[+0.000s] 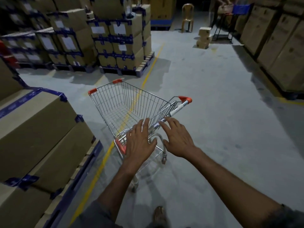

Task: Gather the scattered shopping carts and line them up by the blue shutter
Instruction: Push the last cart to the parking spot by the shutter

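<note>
the wire shopping cart (131, 111) stands on the grey concrete floor (213, 120) just ahead of the person, its empty basket angled toward the upper left and its chrome handle bar (176, 109) with orange end caps running diagonally across the near end. a yellow floor line (148, 74) passes under the basket. to the right of the cart the floor is wide and bare up to the tall cartons (279, 51) along the right wall; to the left, stacked cardboard boxes (37, 129) with blue tape stand close beside the cart's left side, and a pallet of taped boxes (123, 45) sits beyond its front corner. far ahead are a plastic chair (187, 17) and a small stack of boxes (204, 37)

both hands hover over the handle end with fingers spread and released, gripping nothing: the left hand (139, 142) covers the near left corner of the cart, the right hand (178, 139) sits just at the handle bar, fingertips near it; whether they touch it cannot be told
</note>
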`<act>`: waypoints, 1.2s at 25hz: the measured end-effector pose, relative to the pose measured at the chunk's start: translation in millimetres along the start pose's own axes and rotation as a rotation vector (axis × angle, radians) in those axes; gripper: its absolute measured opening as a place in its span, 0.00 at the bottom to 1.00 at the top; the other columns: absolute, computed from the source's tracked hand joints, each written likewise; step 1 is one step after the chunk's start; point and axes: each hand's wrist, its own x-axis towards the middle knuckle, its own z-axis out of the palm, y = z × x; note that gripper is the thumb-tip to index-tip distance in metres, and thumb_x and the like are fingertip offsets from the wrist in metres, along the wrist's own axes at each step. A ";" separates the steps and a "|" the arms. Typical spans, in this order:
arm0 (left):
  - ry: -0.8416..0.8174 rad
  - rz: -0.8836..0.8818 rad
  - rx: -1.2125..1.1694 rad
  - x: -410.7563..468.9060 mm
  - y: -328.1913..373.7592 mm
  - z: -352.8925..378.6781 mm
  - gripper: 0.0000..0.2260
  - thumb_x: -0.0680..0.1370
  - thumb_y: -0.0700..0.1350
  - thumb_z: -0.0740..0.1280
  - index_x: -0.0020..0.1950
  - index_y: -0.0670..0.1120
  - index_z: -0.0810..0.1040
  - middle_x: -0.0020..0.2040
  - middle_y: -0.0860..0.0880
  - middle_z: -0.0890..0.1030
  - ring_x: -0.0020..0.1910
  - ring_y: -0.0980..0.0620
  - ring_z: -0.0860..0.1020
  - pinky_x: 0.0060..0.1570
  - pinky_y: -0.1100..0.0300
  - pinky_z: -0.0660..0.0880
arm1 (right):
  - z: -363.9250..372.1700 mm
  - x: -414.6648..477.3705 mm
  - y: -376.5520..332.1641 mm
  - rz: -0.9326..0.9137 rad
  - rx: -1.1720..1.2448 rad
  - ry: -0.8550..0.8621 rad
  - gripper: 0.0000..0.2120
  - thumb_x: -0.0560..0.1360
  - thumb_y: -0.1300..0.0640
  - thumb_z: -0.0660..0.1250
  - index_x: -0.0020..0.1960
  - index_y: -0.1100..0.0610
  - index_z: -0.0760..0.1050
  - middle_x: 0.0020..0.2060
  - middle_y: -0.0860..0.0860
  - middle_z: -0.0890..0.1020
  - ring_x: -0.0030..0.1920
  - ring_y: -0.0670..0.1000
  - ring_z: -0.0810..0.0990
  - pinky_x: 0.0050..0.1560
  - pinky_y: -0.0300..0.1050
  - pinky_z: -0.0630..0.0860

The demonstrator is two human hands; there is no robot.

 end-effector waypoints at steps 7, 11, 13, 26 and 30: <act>-0.280 -0.123 0.085 64.4 -28.8 54.6 0.34 0.78 0.64 0.61 0.81 0.53 0.58 0.82 0.46 0.56 0.80 0.40 0.56 0.75 0.36 0.54 | 41.2 87.1 31.5 -0.080 -0.119 -0.247 0.40 0.73 0.50 0.71 0.80 0.48 0.57 0.77 0.55 0.62 0.77 0.59 0.57 0.74 0.59 0.64; -0.320 -0.141 0.146 69.6 -30.7 60.1 0.27 0.78 0.66 0.59 0.70 0.51 0.76 0.81 0.48 0.60 0.80 0.41 0.56 0.75 0.39 0.53 | 54.2 98.3 33.9 -0.046 -0.062 -0.225 0.25 0.71 0.51 0.70 0.67 0.46 0.71 0.61 0.50 0.74 0.66 0.55 0.65 0.57 0.56 0.76; -0.297 -0.164 0.161 64.2 -29.8 59.2 0.26 0.77 0.65 0.59 0.68 0.52 0.79 0.80 0.49 0.63 0.79 0.41 0.58 0.75 0.41 0.55 | 54.7 97.0 34.5 -0.065 -0.054 -0.231 0.21 0.71 0.52 0.70 0.63 0.47 0.72 0.58 0.50 0.74 0.64 0.56 0.67 0.52 0.55 0.77; -0.352 -0.316 -0.030 -19.3 25.2 22.2 0.21 0.73 0.60 0.70 0.57 0.47 0.81 0.80 0.52 0.65 0.75 0.47 0.67 0.66 0.53 0.70 | 8.1 49.6 59.3 -0.500 -0.140 -0.295 0.15 0.70 0.48 0.69 0.56 0.46 0.83 0.67 0.52 0.76 0.68 0.56 0.68 0.64 0.60 0.64; -0.320 -0.437 -0.141 -59.9 69.3 21.1 0.39 0.72 0.61 0.73 0.79 0.53 0.63 0.78 0.48 0.67 0.73 0.45 0.69 0.66 0.49 0.71 | 6.3 22.4 73.2 -0.544 -0.148 -0.508 0.16 0.69 0.46 0.68 0.54 0.47 0.84 0.79 0.52 0.63 0.77 0.58 0.58 0.71 0.63 0.63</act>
